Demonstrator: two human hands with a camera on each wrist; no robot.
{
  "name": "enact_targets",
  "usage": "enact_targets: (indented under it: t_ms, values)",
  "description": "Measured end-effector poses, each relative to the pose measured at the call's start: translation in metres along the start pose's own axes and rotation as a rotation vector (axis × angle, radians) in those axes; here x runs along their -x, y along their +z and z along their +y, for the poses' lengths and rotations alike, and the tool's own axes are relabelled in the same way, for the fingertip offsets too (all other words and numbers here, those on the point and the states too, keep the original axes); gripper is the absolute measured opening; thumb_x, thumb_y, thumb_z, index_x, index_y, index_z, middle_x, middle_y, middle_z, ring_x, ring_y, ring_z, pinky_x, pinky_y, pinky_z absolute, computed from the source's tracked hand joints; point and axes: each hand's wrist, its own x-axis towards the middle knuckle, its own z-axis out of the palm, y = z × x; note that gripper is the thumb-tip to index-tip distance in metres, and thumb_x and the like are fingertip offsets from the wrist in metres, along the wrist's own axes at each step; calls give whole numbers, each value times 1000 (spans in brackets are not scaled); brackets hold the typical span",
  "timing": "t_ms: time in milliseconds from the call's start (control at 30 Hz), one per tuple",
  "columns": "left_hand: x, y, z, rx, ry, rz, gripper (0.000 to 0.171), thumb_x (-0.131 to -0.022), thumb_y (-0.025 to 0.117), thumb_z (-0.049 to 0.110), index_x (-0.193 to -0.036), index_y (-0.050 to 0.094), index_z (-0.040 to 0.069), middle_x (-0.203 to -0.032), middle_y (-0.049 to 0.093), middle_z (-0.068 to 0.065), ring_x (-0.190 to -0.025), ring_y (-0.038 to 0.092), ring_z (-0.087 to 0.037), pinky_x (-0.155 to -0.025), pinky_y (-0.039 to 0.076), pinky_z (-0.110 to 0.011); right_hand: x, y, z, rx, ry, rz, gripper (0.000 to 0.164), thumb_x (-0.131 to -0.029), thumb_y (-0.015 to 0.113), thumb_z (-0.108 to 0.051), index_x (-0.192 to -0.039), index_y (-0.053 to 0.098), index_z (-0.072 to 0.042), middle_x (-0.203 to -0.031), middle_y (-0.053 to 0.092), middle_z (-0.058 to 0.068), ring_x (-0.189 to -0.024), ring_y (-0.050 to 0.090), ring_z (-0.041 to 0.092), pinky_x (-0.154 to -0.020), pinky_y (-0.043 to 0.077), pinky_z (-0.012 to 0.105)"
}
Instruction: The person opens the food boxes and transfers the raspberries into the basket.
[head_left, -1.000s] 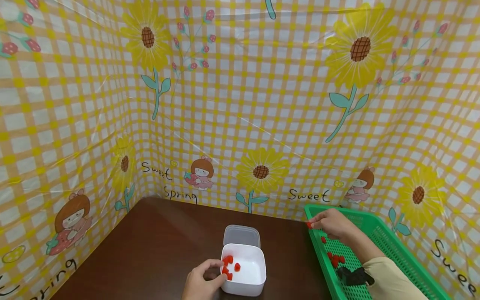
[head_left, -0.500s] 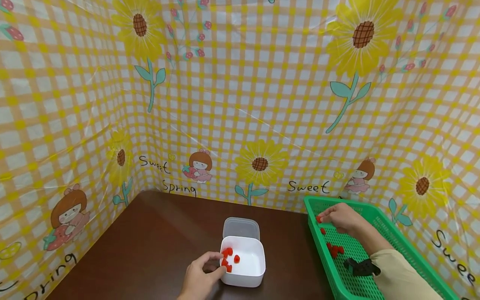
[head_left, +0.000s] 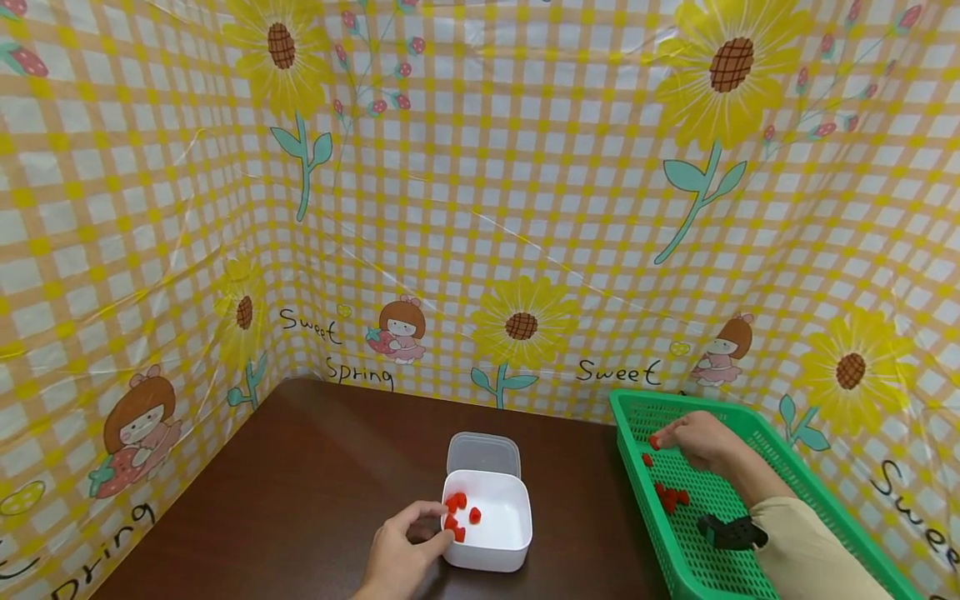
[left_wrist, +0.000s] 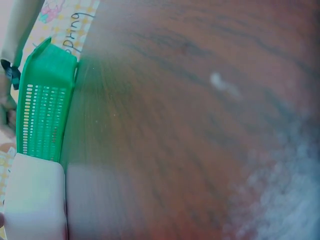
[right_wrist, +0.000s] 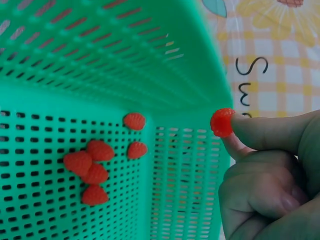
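My right hand (head_left: 701, 439) pinches a red raspberry (right_wrist: 222, 122) between thumb and finger, above the far left part of the green basket (head_left: 649, 533). Several more raspberries (right_wrist: 94, 195) lie on the basket's slotted floor, most of them bunched together. At the middle of the table, my left hand (head_left: 401, 546) holds the left side of a small white plastic box (head_left: 491, 560), thumb and fingers curved at its rim. Inside that box are several raspberries (head_left: 475, 516), mostly along the left wall. In the left wrist view, the box (left_wrist: 35, 200) shows its outer side and just a bit of a fingertip.
A clear lid (head_left: 483, 452) lies behind the white box. The dark brown table (head_left: 315, 483) ends at a checked, flower-printed cloth (head_left: 450, 250) that hangs behind and on both sides. The green basket's raised walls stand at the right.
My right hand, with the raspberry pinched, has moved right from over the basket's left rim to inside its outline. The left hand stays at the box. The head view has tilted slightly down.
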Motion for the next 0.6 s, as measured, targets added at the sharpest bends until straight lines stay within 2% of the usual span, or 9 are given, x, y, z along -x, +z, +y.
enact_targets:
  t_ms: [100, 267, 367, 433, 600]
  values:
    - [0, 0, 0, 4, 6, 3, 28, -81, 79, 21, -108, 74, 16, -103, 72, -4, -83, 63, -13, -67, 50, -26, -1, -2, 6, 7, 18, 7, 32, -98, 54, -3, -122, 62, 18, -123, 63, 34, -43, 24, 6, -48, 32, 28]
    - [1, -1, 1, 12, 11, 6, 27, -81, 79, 21, -107, 74, 15, -102, 72, -4, -81, 62, -12, -66, 50, -26, -5, -3, 17, 9, 49, 20, 32, -98, 55, -4, -120, 63, 17, -124, 62, 35, -43, 24, 6, -48, 33, 28]
    - [1, -1, 2, 10, 1, 4, 27, -82, 78, 21, -108, 74, 14, -101, 72, -6, -81, 63, -13, -66, 50, -26, -8, -2, 24, -1, 63, 28, 32, -97, 55, -4, -121, 62, 17, -118, 66, 31, -44, 24, 6, -48, 32, 29]
    - [1, -1, 2, 5, -8, 3, 27, -82, 78, 20, -108, 73, 14, -99, 72, -6, -81, 62, -14, -66, 49, -28, -11, -1, 28, -14, 81, 43, 29, -96, 56, -2, -116, 66, 16, -108, 71, 27, -44, 22, 6, -47, 31, 28]
    - [0, 0, 2, -5, -18, 10, 27, -82, 78, 20, -107, 73, 13, -99, 72, -5, -80, 62, -15, -66, 49, -32, -16, 1, 39, -40, 107, 68, 24, -94, 55, 1, -105, 71, 14, -95, 74, 16, -46, 19, 6, -48, 29, 27]
